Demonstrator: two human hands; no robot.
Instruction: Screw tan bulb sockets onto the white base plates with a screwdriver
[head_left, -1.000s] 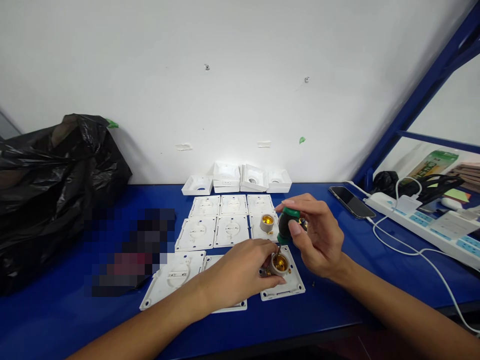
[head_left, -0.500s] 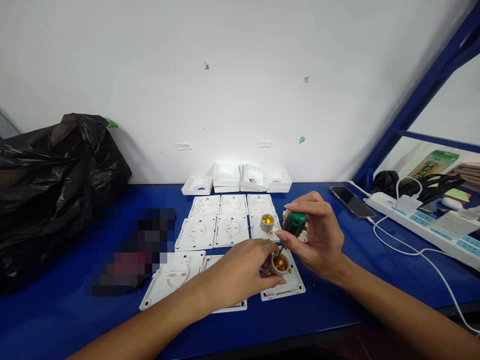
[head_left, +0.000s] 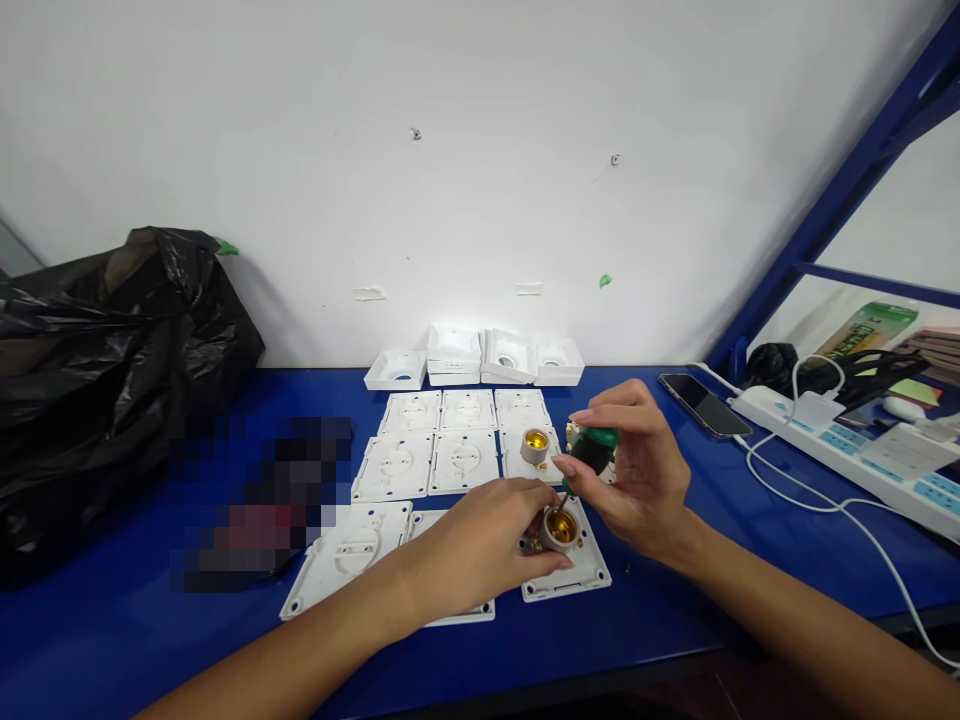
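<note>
My right hand [head_left: 637,470] pinches the green and black handle of a screwdriver [head_left: 597,450]. The shaft slants down into a brass-lined lamp socket [head_left: 560,528], where its tip is out of sight. My left hand [head_left: 499,535] has its fingers closed around the left side of that socket, which sits on a square white plastic plate [head_left: 562,588]. Behind it, a second lamp socket [head_left: 535,446] stands on another plate. More white plates [head_left: 394,468] lie in rows to the left, some partly under my left forearm. Small brass-coloured parts lie partly hidden behind my right hand.
White square covers [head_left: 454,345] are stacked against the wall. A black plastic bag [head_left: 112,370] fills the left side, near a pixelated dark object [head_left: 277,500]. On the right are a phone [head_left: 703,404], a power strip [head_left: 840,440] and loose white cables.
The screwdriver's handle has turned and tilted slightly between the right fingers. My left hand keeps its place on the socket.
</note>
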